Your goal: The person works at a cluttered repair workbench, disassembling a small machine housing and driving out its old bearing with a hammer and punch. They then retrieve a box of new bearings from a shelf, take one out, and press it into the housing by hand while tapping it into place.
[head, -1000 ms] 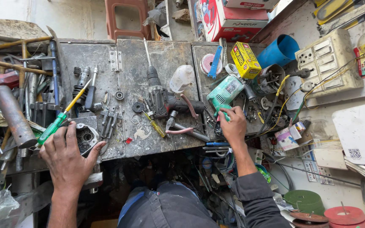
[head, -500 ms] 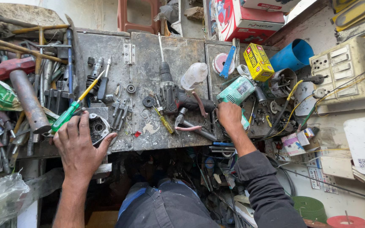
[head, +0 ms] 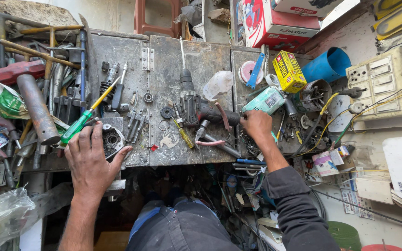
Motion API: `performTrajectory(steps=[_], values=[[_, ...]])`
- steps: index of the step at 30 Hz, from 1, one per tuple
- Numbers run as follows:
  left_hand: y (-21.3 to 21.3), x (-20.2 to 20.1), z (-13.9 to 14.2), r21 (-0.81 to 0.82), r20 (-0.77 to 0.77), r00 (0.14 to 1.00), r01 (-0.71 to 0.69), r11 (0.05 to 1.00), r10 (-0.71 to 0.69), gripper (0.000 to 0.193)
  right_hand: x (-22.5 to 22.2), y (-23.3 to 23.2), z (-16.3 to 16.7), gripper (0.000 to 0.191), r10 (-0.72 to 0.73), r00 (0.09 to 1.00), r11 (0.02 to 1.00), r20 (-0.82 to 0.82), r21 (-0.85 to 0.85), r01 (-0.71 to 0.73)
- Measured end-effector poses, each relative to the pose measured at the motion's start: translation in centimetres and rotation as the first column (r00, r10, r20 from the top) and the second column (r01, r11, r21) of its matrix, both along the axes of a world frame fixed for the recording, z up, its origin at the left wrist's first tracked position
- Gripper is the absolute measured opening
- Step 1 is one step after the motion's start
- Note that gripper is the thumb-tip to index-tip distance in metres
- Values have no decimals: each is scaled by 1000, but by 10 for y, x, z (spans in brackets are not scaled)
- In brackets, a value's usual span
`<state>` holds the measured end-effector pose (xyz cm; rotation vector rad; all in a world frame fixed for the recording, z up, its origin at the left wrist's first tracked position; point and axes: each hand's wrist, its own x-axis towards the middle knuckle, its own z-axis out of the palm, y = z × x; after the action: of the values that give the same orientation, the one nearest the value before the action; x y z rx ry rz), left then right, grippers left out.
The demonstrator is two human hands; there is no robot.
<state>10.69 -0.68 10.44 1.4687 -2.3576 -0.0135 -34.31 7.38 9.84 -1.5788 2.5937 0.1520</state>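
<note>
resting on the front edge of the grimy metal workbench (head: 173, 83), the grey metal gear housing (head: 112, 139) lies under the left hand (head: 91, 162), whose fingers are spread flat over it, pressing rather than curling round it. a second ago that hand sat lower and further toward 8 o'clock; it has slid up onto the housing, which reads as steadying the part.

at 11 o'clock from the housing a green-handled screwdriver (head: 87, 116) with a yellow shaft lies untouched, just beside the fingertips.

toward 3 o'clock, the right hand (head: 256, 126) has drawn back from the teal power tool (head: 268, 100) it was touching a second ago. it now sits just below that tool, at the rear end of the dark drill (head: 201, 109). the fingers curl downward, but whether they grip anything i cannot tell.

further out at 1 o'clock stand a yellow box (head: 288, 70) and a blue pipe piece (head: 326, 65); at 9 o'clock, a heavy steel bar (head: 37, 109).
</note>
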Motion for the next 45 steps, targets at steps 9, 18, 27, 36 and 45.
performTrajectory(steps=[9, 18, 27, 36, 45], values=[[2, -3, 1, 3, 7, 1000, 0, 1000, 0, 95, -13, 2, 1, 31, -72, 987, 991, 142, -103, 87], [3, -2, 0, 8, 17, 1000, 1, 1000, -1, 95, -20, 1, 10, 33, -105, 961, 956, 254, -240, 168], [2, -3, 5, 6, -12, 1000, 8, 1000, -8, 94, -16, 11, 19, 28, -7, 963, 897, 268, -424, 125], [-4, 6, 5, 37, -156, 987, 33, 999, -26, 98, 36, 46, 71, 14, 368, 827, 563, 425, -809, 165], [-9, 32, 7, 58, -394, 917, 93, 994, -63, 97, 216, -21, 53, 17, 750, 239, 589, 616, -788, 181]])
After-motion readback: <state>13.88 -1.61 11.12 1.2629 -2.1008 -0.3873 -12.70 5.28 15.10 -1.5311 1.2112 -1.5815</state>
